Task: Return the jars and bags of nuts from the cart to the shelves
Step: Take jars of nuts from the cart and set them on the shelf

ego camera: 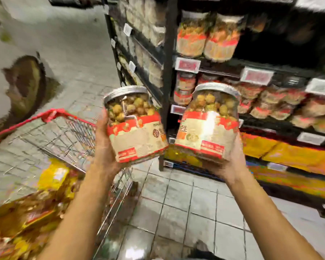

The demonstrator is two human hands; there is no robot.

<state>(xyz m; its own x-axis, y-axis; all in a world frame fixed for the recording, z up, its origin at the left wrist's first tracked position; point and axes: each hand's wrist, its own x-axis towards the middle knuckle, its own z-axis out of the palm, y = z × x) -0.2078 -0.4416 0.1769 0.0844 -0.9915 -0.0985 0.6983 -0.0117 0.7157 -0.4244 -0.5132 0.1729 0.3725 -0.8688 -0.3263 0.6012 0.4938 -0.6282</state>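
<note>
Head view: left jar [135,126] and right jar [208,124] held in the air, one per hand.
The left hand [105,147] grips the left jar at its side and base. The right hand [231,162] cups the right jar from below. The fingers of both hands wrap behind the jars, so their spread cannot be told. Both jars tilt slightly, lids up, just beside each other, in front of the shelves [270,72]. The cart [64,132], at left, holds yellow bags [36,203].

Beyond the right hand's fingers [237,149], the shelves [223,62] carry labelled jars [190,40] and bags [270,96]. Below the left hand's fingers [101,124], the cart [68,134] holds yellow bags [53,177].
</note>
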